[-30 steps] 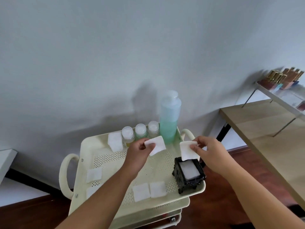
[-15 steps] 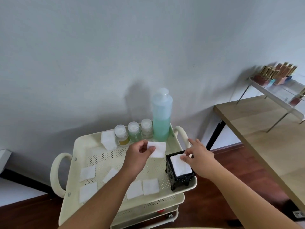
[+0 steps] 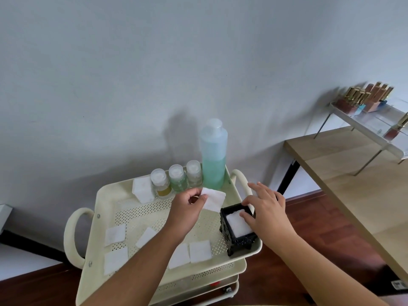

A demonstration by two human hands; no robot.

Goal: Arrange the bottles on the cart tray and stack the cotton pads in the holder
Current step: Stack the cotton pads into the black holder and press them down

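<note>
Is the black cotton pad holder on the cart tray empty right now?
No, the black square holder already has white cotton pads inside, with the right hand pressing them.

Both forearms (image 3: 141, 261) bare, no sleeves, hands unadorned.

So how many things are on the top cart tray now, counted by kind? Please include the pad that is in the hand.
Tall bottle: 1
Small bottles: 3
Holder: 1
Loose pads on the tray: 6
Pad in the left hand: 1
Pads in the holder: count hidden
Total: 12
</note>
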